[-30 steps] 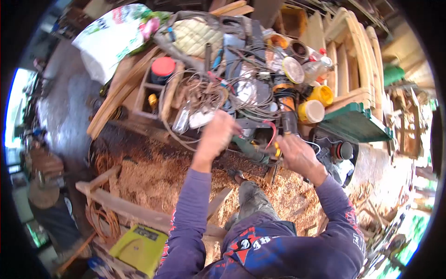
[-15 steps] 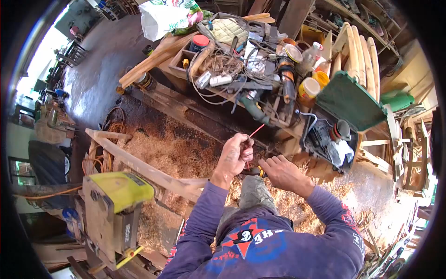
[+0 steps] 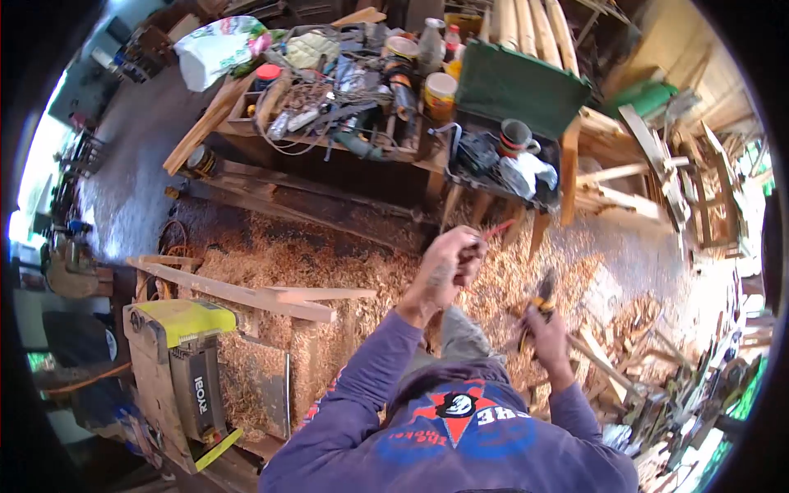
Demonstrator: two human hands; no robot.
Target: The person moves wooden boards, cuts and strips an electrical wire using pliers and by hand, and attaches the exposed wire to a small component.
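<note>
My left hand (image 3: 448,267) is closed in a pinch in front of my body. A thin red wire (image 3: 499,228) sticks out past its fingertips, up and to the right. Lower and further right, my right hand (image 3: 546,338) is wrapped round pliers with yellow and black handles (image 3: 536,306). Their dark jaws point up and away from me, apart from the wire. Both hands are over the floor strewn with wood shavings (image 3: 567,259).
Ahead stands a cluttered workbench (image 3: 394,154) with tools, cables and jars. Beside it is an open green case (image 3: 522,86) with a mug (image 3: 515,135) in it. A yellow-topped RYOBI machine (image 3: 185,320) stands at left, near a wooden frame piece (image 3: 238,287). Scrap wood (image 3: 657,361) is heaped at right.
My right hand has moved right and down with the pliers, away from my left hand. My left hand has shifted slightly right, still pinching the wire. The view has turned to the right.
</note>
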